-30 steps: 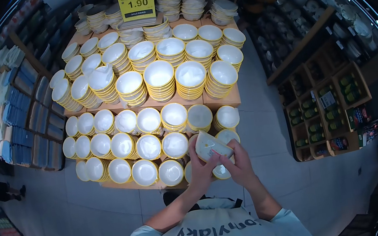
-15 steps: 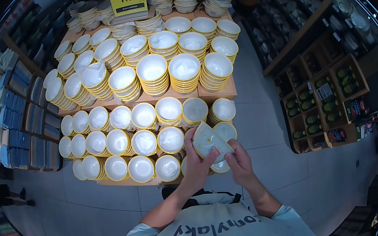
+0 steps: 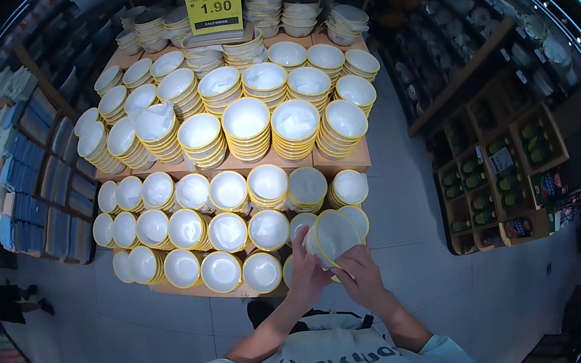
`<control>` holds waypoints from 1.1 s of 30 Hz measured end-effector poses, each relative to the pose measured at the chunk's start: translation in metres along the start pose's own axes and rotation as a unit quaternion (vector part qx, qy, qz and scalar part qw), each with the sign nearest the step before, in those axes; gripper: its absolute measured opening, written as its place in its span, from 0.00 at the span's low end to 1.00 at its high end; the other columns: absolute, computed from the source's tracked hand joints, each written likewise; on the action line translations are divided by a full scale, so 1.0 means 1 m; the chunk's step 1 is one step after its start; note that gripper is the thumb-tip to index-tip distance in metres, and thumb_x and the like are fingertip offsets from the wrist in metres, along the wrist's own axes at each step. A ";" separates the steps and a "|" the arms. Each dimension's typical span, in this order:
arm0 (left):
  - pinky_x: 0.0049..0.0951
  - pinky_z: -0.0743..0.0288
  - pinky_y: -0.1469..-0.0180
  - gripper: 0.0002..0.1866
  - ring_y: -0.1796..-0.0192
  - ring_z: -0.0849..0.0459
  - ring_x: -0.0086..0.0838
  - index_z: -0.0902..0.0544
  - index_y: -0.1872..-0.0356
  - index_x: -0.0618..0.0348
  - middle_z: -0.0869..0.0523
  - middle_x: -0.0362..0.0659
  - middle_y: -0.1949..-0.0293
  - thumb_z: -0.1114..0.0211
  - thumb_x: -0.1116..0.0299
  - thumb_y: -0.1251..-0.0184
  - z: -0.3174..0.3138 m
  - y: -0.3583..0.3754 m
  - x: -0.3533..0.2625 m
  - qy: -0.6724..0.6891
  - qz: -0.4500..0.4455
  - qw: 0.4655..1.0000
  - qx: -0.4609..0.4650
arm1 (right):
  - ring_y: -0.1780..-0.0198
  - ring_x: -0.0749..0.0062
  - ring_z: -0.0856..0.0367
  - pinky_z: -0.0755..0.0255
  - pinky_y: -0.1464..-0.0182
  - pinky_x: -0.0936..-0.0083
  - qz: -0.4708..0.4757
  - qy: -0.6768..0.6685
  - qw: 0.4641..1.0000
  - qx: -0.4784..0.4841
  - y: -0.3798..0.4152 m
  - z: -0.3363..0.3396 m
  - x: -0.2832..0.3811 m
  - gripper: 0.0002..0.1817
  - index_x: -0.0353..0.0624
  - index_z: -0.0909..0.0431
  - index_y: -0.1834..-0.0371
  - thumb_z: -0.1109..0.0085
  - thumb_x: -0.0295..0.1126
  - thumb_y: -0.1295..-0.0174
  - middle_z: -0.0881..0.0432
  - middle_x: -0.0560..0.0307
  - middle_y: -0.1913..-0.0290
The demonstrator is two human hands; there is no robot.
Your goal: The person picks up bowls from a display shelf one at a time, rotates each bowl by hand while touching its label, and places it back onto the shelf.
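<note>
A white bowl with a yellow rim (image 3: pixel 337 234) is held above the front right of the display, its open side showing. My left hand (image 3: pixel 307 276) grips it at the left, fingers along its outer side. At the lower right edge my right hand (image 3: pixel 358 273) closes on the same bowl. Stacks of matching bowls stand just behind and to the left, among them a stack with a shaded bowl (image 3: pixel 307 185) and a front-row bowl (image 3: pixel 262 272).
A yellow price sign (image 3: pixel 214 0) stands at the back of the tiered wooden display (image 3: pixel 343 157). Folded textiles (image 3: pixel 25 170) fill shelves at left. At right is a wooden rack (image 3: pixel 558 133) with green items. A person's legs (image 3: pixel 18 301) show at far left.
The bowl has turned from showing its outside and base to showing its inside. Both hands have moved slightly lower, and the view has shifted, with the display lower in the frame.
</note>
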State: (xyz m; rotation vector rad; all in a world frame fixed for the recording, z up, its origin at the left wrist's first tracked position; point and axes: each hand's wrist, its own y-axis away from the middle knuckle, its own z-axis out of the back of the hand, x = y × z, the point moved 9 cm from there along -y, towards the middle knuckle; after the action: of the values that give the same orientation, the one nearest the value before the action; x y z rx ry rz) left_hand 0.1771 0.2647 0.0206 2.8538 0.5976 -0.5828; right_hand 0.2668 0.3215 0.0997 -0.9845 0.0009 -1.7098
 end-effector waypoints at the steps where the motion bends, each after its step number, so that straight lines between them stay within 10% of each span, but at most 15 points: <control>1: 0.41 0.27 0.29 0.40 0.24 0.33 0.37 0.52 0.18 0.45 0.40 0.44 0.23 0.38 0.56 0.21 0.007 0.002 0.003 -0.001 -0.002 1.000 0.002 | 0.52 0.65 0.24 0.31 0.47 0.64 0.002 0.000 1.000 -0.001 0.002 0.000 0.000 0.09 0.38 0.17 0.59 0.31 0.33 0.34 0.22 0.57 0.54; 4: 0.35 0.21 0.37 0.41 0.28 0.28 0.35 0.45 0.20 0.47 0.33 0.45 0.28 0.31 0.65 0.28 0.027 0.007 0.013 -0.075 0.062 0.993 -0.071 | 0.37 0.53 0.25 0.31 0.35 0.56 0.052 0.040 0.994 0.086 -0.004 -0.010 0.015 0.27 0.38 0.18 0.43 0.23 0.37 0.43 0.24 0.50 0.40; 9: 0.34 0.20 0.40 0.41 0.32 0.27 0.32 0.42 0.21 0.48 0.32 0.44 0.31 0.30 0.63 0.30 0.032 0.009 0.015 -0.166 0.112 0.978 -0.066 | 0.16 0.39 0.54 0.50 0.17 0.51 -0.127 -0.043 0.974 0.182 -0.006 -0.021 -0.027 0.67 0.42 0.50 0.16 0.14 0.47 0.56 0.56 0.40 0.16; 23: 0.36 0.22 0.36 0.41 0.32 0.25 0.40 0.43 0.21 0.57 0.32 0.52 0.29 0.32 0.58 0.27 0.093 -0.002 0.009 -0.270 0.128 0.946 -0.124 | 0.24 0.29 0.41 0.36 0.25 0.46 -0.207 0.034 0.935 0.287 -0.034 -0.061 -0.046 0.62 0.43 0.42 0.19 0.14 0.44 0.58 0.43 0.32 0.23; 33: 0.27 0.23 0.41 0.23 0.43 0.16 0.28 0.31 0.31 0.63 0.23 0.47 0.37 0.38 0.71 0.23 0.145 0.052 -0.074 -0.332 -0.073 0.915 -0.219 | 0.28 0.27 0.37 0.33 0.29 0.45 -0.218 0.177 0.927 0.250 -0.046 -0.130 -0.115 0.59 0.45 0.38 0.21 0.15 0.42 0.59 0.45 0.29 0.24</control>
State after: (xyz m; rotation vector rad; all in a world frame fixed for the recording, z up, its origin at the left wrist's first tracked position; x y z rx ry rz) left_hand 0.0871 0.1575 -0.0765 2.0242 0.6965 -1.1945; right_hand 0.1571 0.3715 -0.0332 -0.2956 -0.4279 -2.1276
